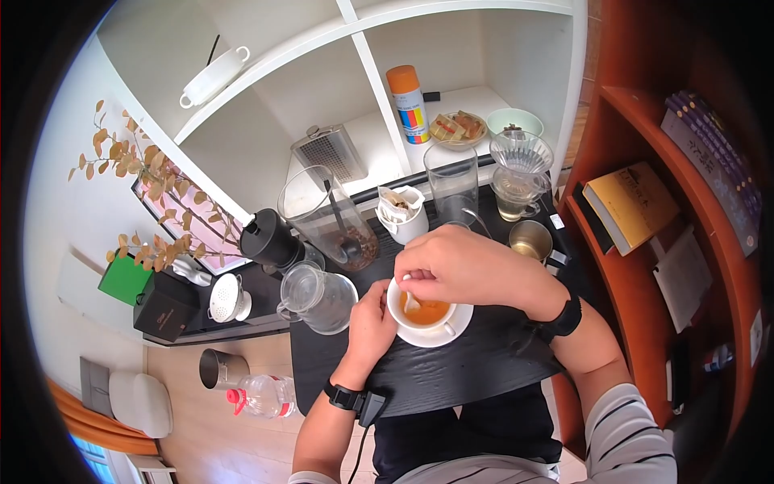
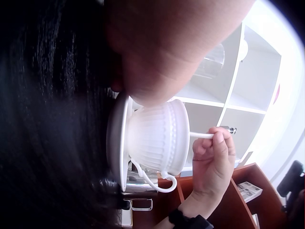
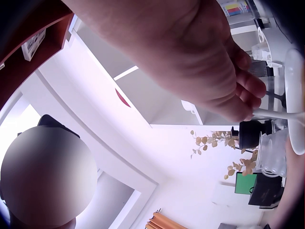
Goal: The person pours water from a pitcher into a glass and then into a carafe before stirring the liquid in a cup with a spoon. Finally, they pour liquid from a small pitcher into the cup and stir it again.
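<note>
A white teacup [image 1: 439,319] of orange-brown liquid sits on a white saucer [image 1: 461,321] on the black table. My right hand [image 1: 463,266] pinches the handle of a white spoon [image 2: 202,135] above the cup; the spoon's bowl dips into the liquid. My left hand [image 1: 372,327] holds the cup's left side, low by the saucer, its fingertips partly hidden. The left wrist view shows the cup's ribbed wall and curled handle [image 2: 164,185] on the side away from that hand.
Left of the cup stand a glass pitcher [image 1: 322,302], a black grinder [image 1: 270,240] and a tall glass vessel [image 1: 347,218]. Behind are a white cup with a drip bag [image 1: 401,222], a glass cylinder [image 1: 451,181] and a glass dripper [image 1: 520,161]. A metal cup [image 1: 530,239] stands right.
</note>
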The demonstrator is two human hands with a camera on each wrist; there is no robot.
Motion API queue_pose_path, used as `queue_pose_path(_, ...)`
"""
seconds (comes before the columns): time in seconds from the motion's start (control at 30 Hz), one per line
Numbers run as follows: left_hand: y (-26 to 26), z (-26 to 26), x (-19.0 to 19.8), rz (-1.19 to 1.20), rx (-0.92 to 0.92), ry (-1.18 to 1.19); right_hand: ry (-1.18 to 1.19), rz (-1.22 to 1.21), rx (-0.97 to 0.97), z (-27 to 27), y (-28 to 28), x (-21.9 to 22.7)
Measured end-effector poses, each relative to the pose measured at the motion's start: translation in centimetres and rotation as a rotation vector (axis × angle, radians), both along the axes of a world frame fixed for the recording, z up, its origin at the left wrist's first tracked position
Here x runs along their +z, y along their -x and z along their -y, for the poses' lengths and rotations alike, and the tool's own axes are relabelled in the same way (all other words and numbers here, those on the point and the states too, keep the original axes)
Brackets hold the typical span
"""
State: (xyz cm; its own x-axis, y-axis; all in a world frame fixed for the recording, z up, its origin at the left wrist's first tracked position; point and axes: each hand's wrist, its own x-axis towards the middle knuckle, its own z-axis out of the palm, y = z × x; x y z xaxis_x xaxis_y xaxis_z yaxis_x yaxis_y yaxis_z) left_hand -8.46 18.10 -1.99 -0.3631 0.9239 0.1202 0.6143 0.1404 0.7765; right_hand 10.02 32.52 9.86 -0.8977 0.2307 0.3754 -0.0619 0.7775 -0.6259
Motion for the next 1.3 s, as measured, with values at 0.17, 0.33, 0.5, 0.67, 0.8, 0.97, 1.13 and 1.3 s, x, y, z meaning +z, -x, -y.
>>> queue_pose_path(0.17,0.2,0.0,-0.7,-0.013,0.001,-0.047,-0.176,0.003,-0.121,-0.3,-0.5,0.6)
queue_pose_path(0.33,0.2,0.0,-0.3,-0.016,-0.007,-0.013,0.040,0.047,0.030,0.0,-0.2,0.6)
queue_pose_path(0.5,0.4,0.0,-0.9,-0.029,-0.004,-0.036,-0.129,-0.040,-0.096,-0.3,-0.4,0.2)
queue_pose_path(0.67,0.1,-0.1,-0.9,-0.027,-0.021,-0.101,0.043,0.089,0.034,0.1,-0.3,0.8)
queue_pose_path(0.8,0.1,0.0,-0.3,0.005,-0.003,-0.026,-0.045,-0.084,-0.026,0.0,0.3,-0.4)
queue_pose_path(0.97,0.3,-0.1,-1.2,-0.024,-0.013,-0.094,-0.034,0.113,-0.021,-0.3,-0.5,0.6)
queue_pose_path(1.13,0.1,-0.1,-1.0,-0.045,-0.021,-0.129,0.096,0.045,0.103,-0.1,0.3,-0.5)
queue_pose_path(1.3,0.0,0.0,-0.5,-0.052,-0.019,-0.126,0.132,0.172,0.123,-0.2,0.1,-0.2)
